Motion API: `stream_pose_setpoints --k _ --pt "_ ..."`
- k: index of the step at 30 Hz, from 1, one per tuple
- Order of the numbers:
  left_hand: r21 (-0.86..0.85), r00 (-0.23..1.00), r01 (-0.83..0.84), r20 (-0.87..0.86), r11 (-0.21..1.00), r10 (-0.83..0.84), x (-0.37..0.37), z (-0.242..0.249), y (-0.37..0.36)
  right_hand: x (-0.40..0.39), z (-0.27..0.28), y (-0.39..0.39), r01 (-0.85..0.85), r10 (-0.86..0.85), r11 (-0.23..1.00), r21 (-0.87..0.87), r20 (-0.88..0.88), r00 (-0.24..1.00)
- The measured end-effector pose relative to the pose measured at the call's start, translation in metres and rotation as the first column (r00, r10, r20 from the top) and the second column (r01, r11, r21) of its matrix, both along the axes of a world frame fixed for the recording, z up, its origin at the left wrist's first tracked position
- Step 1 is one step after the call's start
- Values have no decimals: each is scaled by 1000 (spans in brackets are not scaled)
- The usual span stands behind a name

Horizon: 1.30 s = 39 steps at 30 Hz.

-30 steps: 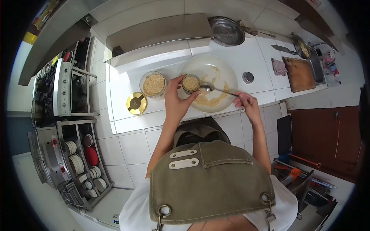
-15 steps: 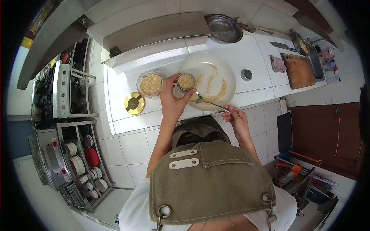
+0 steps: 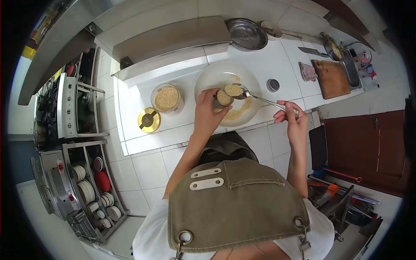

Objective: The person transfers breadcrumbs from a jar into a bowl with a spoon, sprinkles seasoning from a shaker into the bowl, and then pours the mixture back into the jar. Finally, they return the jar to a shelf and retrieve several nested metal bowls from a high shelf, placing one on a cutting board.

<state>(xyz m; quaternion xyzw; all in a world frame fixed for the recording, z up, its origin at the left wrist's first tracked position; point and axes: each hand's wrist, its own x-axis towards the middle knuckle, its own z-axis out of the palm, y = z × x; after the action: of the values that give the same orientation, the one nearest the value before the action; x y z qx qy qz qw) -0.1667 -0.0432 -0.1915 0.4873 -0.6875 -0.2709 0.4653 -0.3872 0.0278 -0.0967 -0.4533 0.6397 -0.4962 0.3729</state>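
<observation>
My left hand (image 3: 208,108) is wrapped round a small glass jar (image 3: 224,98) of tan crumbs, tilted above a large pale plate (image 3: 207,74). My right hand (image 3: 291,115) grips the handle end of a metal spoon (image 3: 269,102). The spoon's bowl carries a heap of crumbs (image 3: 233,90) and sits right by the jar's mouth. Loose crumbs are spread over the plate under both. To the left of the plate stands a larger clear tub (image 3: 167,99) of the same crumbs, with a gold lid (image 3: 149,120) lying beside it.
A small grey-topped round container (image 3: 273,85) stands right of the plate. Along the back is a metal pan (image 3: 247,34). Farther right lie a knife (image 3: 313,51), a pink cloth (image 3: 307,72) and a wooden cutting board (image 3: 331,80). A stove (image 3: 69,106) is at far left.
The jar has moved right over the plate and tipped. My right hand has shifted right and up, and the spoon, now heaped with crumbs, has risen from the plate to the jar.
</observation>
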Motion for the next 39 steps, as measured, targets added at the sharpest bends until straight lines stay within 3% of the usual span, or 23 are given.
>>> stream_pose_setpoints --k 4,7,10,12,13,16,19,24,29,30,31,32,33,34,36,37,39 --pt "64 998 25 -52 998 -22 -6 0 -1 16 11 7 -134 108 987 -92 -249 963" --pt "71 998 19 -65 997 -14 -3 0 -3 14 5 11 -105 41 968 -226 -271 962" --pt "6 998 -58 -11 998 59 -3 6 1 2 -16 4 1 -38 975 -224 -158 987" --pt "60 994 -18 -110 998 24 -3 4 4 -6 -40 -2 78 -87 990 -116 -71 994" --pt "57 994 -20 -107 998 26 -1 4 5 -6 -56 -4 76 -85 990 -119 -67 994" --pt "70 996 -11 -85 997 17 -2 1 6 -11 -103 -8 56 -63 998 40 191 980" --pt "-2 998 -49 -48 999 49 -2 2 5 -3 -116 -11 47 -75 995 93 333 940" --pt "35 997 47 -57 998 -45 -5 4 8 -12 -129 -22 78 -116 989 126 331 936" --pt "55 996 -3 -85 998 7 6 9 6 -31 -115 -39 32 -67 972 234 143 987" --pt "59 995 -11 -101 998 17 8 9 6 -46 -126 -45 72 -77 983 167 21 997" --pt "58 995 -18 -96 998 23 10 11 7 -61 -137 -54 65 -70 984 166 25 997" --pt "53 995 -16 -102 998 21 11 13 8 -72 -142 -64 127 -126 992 -11 -234 964" --pt "47 994 -13 -109 999 18 12 16 8 -79 -142 -73 140 -220 970 -201 -463 859" --pt "46 994 -16 -108 999 21 14 18 8 -87 -141 -81 137 -217 970 -202 -462 860" --pt "13 994 12 -107 1000 -11 15 21 9 -94 -126 -92 -154 -152 956 -250 -870 469" --pt "12 994 12 -108 1000 -11 15 22 9 -93 -121 -95 -155 -152 956 -250 -870 468" --pt "-2 994 3 -109 1000 -3 16 25 7 -87 -110 -102 -278 172 960 -24 -734 658"
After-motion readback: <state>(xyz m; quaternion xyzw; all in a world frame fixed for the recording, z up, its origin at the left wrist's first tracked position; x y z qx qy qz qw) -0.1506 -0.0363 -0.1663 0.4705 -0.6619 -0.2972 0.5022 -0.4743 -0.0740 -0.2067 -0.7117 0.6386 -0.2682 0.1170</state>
